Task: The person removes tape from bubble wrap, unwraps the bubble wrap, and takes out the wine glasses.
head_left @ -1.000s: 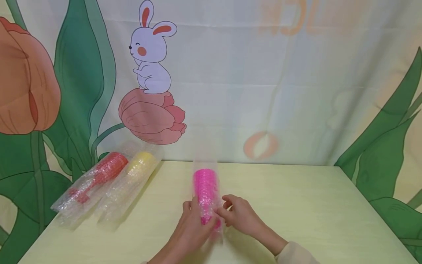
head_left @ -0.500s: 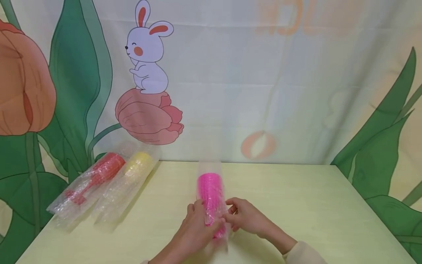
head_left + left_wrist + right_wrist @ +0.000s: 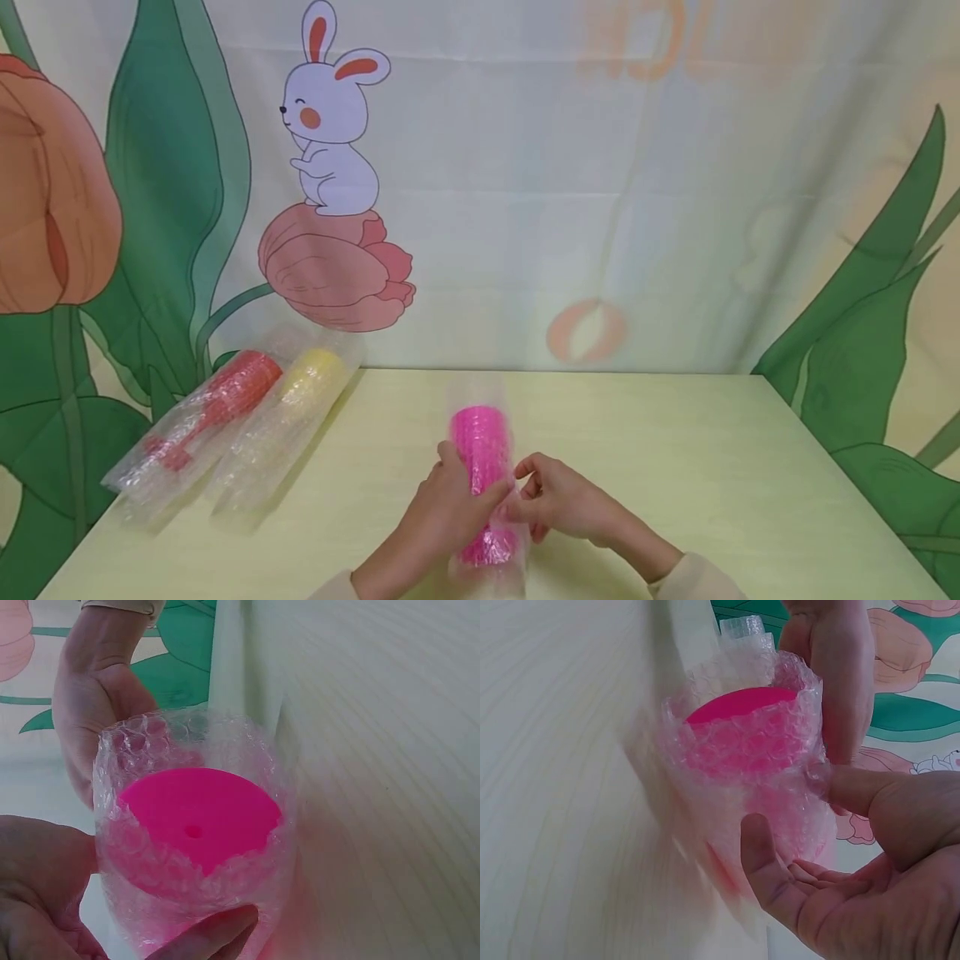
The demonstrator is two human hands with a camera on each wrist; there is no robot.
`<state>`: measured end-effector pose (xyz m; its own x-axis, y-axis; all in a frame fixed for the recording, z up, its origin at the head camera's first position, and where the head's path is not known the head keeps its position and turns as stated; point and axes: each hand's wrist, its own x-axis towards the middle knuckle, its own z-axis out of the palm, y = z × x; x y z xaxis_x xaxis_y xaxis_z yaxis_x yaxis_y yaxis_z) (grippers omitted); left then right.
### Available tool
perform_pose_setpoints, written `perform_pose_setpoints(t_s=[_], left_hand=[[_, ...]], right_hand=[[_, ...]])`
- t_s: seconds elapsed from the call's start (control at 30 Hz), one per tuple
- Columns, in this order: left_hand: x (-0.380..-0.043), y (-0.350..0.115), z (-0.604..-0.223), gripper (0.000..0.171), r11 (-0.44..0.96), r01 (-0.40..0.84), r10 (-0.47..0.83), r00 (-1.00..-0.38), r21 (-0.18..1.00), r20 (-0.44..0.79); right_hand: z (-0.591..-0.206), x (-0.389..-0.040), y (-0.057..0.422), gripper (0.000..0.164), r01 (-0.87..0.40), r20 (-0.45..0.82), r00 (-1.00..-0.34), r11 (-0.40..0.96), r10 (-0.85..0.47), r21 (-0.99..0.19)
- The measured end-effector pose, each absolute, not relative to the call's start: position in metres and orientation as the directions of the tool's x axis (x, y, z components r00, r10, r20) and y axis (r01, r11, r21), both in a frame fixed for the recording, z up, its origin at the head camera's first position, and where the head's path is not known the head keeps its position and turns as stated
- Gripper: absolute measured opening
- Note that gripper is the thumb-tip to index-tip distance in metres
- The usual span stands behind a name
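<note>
A pink goblet [image 3: 480, 433], its flat round foot [image 3: 199, 814] toward me, lies inside a sleeve of clear bubble wrap [image 3: 491, 575]. My left hand [image 3: 442, 510] grips the wrapped goblet from the left, thumb laid across its middle. On the other side my right hand [image 3: 566, 502] pinches the edge of the wrap between thumb and curled fingers. The wrap stands up as a loose rim around the foot in both wrist views. Much of the goblet's middle is hidden by the left hand.
At the left of the pale table [image 3: 712, 467] lie a red goblet [image 3: 240, 387] and a yellow goblet [image 3: 311, 375], both in bubble wrap. A printed curtain [image 3: 487, 167] with a rabbit and tulips hangs behind the table's back edge.
The pink goblet in its wrap has come toward me and slightly right, and more of its foot end shows. The left hand now lies farther up along it; the right stays at its side.
</note>
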<state>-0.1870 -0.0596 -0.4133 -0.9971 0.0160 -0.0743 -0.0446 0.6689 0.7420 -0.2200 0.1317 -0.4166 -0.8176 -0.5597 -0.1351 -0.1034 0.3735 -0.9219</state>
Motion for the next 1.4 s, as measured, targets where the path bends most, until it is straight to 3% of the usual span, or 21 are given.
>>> perform_pose_setpoints(t_s=[0.17,0.37,0.6,0.9,1.23,1.4], left_hand=[[-0.188,-0.056,-0.414,0.108,0.698,-0.047,0.019,-0.996,0.715,-0.084],[-0.190,-0.057,-0.414,0.106,0.706,-0.034,0.047,-0.994,0.707,-0.094],[-0.190,-0.055,-0.414,0.108,0.733,-0.080,-0.020,-0.995,0.676,-0.096],[-0.190,-0.057,-0.408,0.091,0.754,0.002,0.008,-1.000,0.657,-0.006],[-0.196,-0.056,-0.413,0.095,0.751,-0.052,-0.060,-0.998,0.659,-0.011],[-0.196,-0.055,-0.416,0.090,0.754,-0.019,-0.039,-0.999,0.656,0.016]], right_hand=[[-0.414,-0.218,0.133,0.044,-0.087,-0.152,-0.808,0.369,-0.570,-0.925],[-0.415,-0.220,0.132,0.041,-0.091,-0.147,-0.802,0.361,-0.579,-0.928],[-0.415,-0.218,0.132,0.027,-0.136,-0.126,-0.805,0.387,-0.580,-0.912],[-0.420,-0.219,0.124,0.020,-0.251,-0.054,-0.837,0.469,-0.545,-0.847],[-0.424,-0.217,0.110,0.002,-0.322,0.045,-0.880,0.524,-0.474,-0.789],[-0.425,-0.216,0.106,0.009,-0.294,0.053,-0.895,0.497,-0.442,-0.816]])
